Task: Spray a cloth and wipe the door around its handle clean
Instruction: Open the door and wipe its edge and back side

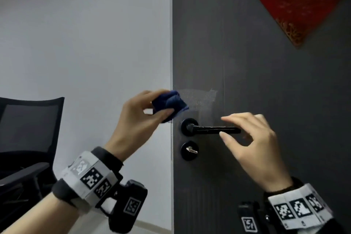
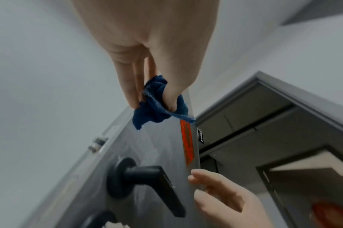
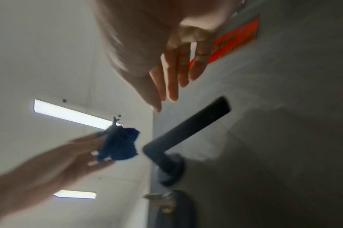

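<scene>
Left hand (image 1: 133,119) pinches a bunched blue cloth (image 1: 170,105) between thumb and fingertips; the cloth sits at the free edge of the door (image 1: 266,91), above and to the left of the handle (image 1: 210,129); whether it touches the door face cannot be told from the head view; the left wrist view shows the cloth (image 2: 157,104) at the door (image 2: 157,146) with the thumb buried in its folds. A pale smeared patch (image 1: 199,99) lies on the door just right of the cloth, above the handle.

Right hand (image 1: 254,144) is relaxed and holds nothing; fingers extended and slightly spread, thumb below; it hovers at the free end of the handle, fingertips above the lever, thumb tip at its lower side; contact cannot be confirmed; the right wrist view shows the fingers (image 3: 172,86) clear of the handle (image 3: 190,126).

Handle is a black lever, horizontal, on a round rose; below it a round black lock (image 1: 189,150) with a metal turn. A red hanging (image 1: 296,0) is on the upper door, corner downward. A black chair (image 1: 26,138) stands at left against a white wall (image 1: 85,43). Both wrists carry marker bands.
</scene>
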Demonstrator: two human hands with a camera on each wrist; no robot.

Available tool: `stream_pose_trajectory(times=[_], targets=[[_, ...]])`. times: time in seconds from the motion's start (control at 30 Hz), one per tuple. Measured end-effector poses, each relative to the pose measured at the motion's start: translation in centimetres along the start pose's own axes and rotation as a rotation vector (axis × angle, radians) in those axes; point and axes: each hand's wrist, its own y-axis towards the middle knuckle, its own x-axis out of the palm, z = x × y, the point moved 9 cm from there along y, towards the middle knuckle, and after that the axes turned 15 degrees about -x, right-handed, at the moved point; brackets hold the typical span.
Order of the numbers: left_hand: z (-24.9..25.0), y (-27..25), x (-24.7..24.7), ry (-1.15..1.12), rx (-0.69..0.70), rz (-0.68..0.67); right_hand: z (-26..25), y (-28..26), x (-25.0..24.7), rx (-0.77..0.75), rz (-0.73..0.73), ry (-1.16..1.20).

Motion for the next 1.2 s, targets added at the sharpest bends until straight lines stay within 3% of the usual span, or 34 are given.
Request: stream_pose_trajectory(times=[0.13, 0.23, 0.33, 0.4, 0.5, 0.67, 0.77, 0.87, 1.07, 1.2], targets=[[1.8, 2.8, 0.6, 0.150, 0.108, 0.079, 4.9, -1.3, 0.9, 0.128, -0.198, -0.172], [2.4, 5.0, 2.9, 0.348, 0.217, 0.073, 6.6, -1.9, 1.5, 0.227, -0.216, -0.077], [1.1, 6.2, 5.2, 0.729, 0.291, 0.080, 7.4, -2.1, 2.3, 0.237, -0.189, 0.029], [-0.7, 5.2, 5.8, 0.810, 0.303, 0.081, 7.9, -1.9, 2.6, 0.233, -0.176, 0.066], [-3.7, 2.3, 6.1, 0.775, 0.275, 0.095, 9.1, -1.5, 3.6, 0.244, -0.244, 0.086], [-10.5, -1.6, 6.7, 0.630, 0.036, 0.058, 10.6, -1.2, 6.1, 0.226, -0.382, 0.102], [-12.8, -2.2, 7.2, 0.617, -0.033, 0.016, 11.3, -1.1, 7.2, 0.227, -0.400, 0.103], [-12.5, -0.9, 7.0, 0.664, -0.015, -0.019, 11.8, -1.1, 7.8, 0.224, -0.381, 0.114], [-7.7, 4.6, 5.0, 0.510, 0.021, 0.221, 11.9, -1.3, 7.7, 0.202, -0.359, 0.129], [-7.7, 5.0, 4.4, 0.387, -0.025, 0.155, 11.3, -1.5, 7.0, 0.210, -0.358, 0.135]])
